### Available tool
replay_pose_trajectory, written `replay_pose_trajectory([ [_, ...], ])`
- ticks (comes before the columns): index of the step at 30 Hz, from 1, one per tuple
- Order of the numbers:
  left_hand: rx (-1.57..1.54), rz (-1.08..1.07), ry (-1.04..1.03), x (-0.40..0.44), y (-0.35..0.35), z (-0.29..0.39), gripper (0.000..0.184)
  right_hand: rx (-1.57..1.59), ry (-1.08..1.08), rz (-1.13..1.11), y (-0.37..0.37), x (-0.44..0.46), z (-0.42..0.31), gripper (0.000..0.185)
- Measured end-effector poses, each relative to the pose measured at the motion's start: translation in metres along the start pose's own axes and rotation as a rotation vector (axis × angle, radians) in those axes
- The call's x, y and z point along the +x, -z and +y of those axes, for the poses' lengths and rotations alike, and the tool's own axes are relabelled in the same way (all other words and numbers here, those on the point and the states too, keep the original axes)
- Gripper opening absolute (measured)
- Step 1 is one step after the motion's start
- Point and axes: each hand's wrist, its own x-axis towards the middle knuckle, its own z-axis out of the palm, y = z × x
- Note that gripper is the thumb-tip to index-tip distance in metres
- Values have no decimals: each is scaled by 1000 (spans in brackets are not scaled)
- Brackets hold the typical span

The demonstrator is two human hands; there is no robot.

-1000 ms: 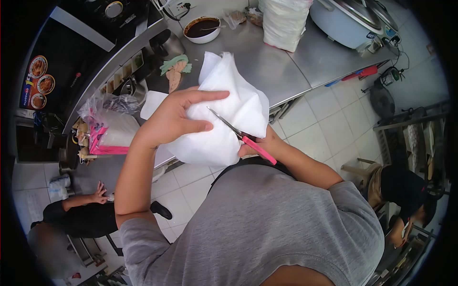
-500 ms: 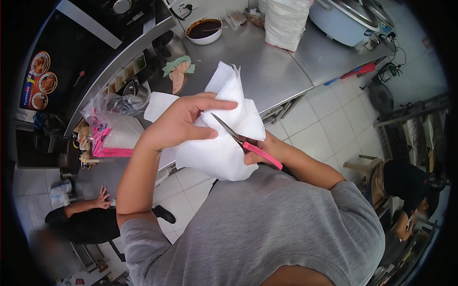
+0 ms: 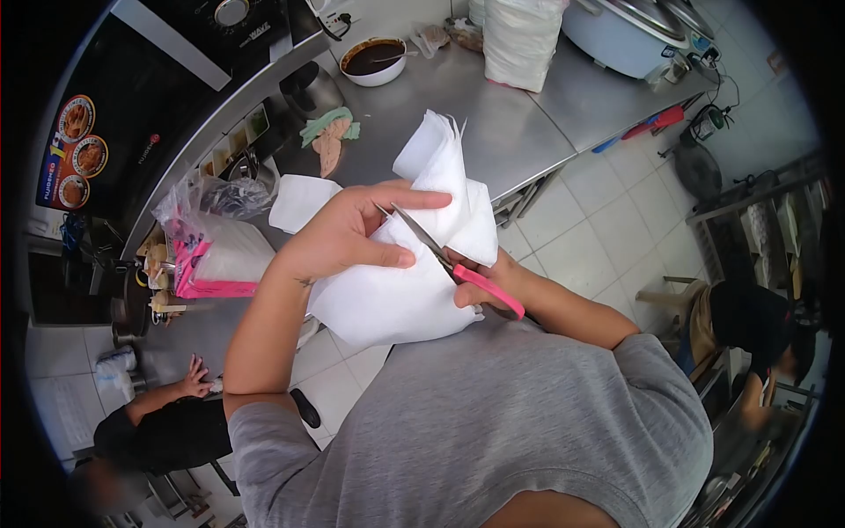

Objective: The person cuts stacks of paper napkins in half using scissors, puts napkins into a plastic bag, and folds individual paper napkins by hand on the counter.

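White sheets (image 3: 387, 304) are near the table (image 3: 493, 132), the left hand (image 3: 356, 224) on them with thumb and fingers apart, the right hand (image 3: 482, 283) clamping its fingers on pink-handled scissors (image 3: 480, 283)

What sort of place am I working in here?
Most likely a kitchen, possibly a commercial one: a long metal counter carries a white bowl of what looks like dark sauce, a black appliance that seems to be a microwave stands nearby, and two other people are in the room.
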Motion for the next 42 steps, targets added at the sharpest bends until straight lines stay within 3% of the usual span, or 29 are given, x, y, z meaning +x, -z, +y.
replay_pose_trajectory([
  [3, -4, 11, -11, -3, -1, 2, 65, 71, 2, 72, -6, -1, 11, 90],
  [9, -4, -29, -2, -7, 2, -1, 66, 116, 104, 13, -12, 8, 10, 81],
  [15, -28, -57, 21, 2, 8, -1, 67, 123, 51, 107, -8, 15, 12, 67],
  [18, -96, -61, -19, 18, 21, -14, 68, -144, -329, 45, 32, 9, 8, 56],
  [21, -210, -42, 34, 41, 44, -32, 68, -191, -353, 75, 53, 2, -1, 41],
  [24, -283, -21, 121, 72, 78, -65, 67, -332, -538, 20, 120, -21, 8, 44],
  [25, -302, -11, 148, 85, 90, -83, 67, -313, -570, 71, 138, -21, 1, 48],
  [27, -187, 20, 297, 117, 118, -131, 72, -620, -627, 245, 178, -13, 1, 48],
  [29, 96, 51, 402, 146, 146, -183, 75, -1137, -520, 415, 232, 1, 27, 44],
  [31, 535, 84, 455, 170, 169, -230, 77, -1318, -479, 503, 274, 27, 42, 46],
  [35, 475, 380, 419, 176, 177, -253, 74, -1495, -385, 580, 334, 71, 62, 50],
  [38, 603, 597, 480, 161, 164, -242, 75, -1630, -292, 556, 344, 88, 63, 43],
  [41, 691, 714, 551, 139, 149, -246, 74, -1795, -436, 531, 337, 102, 54, 43],
  [42, 709, 740, 558, 134, 144, -253, 71, -1791, -338, 412, 333, 113, 48, 45],
])
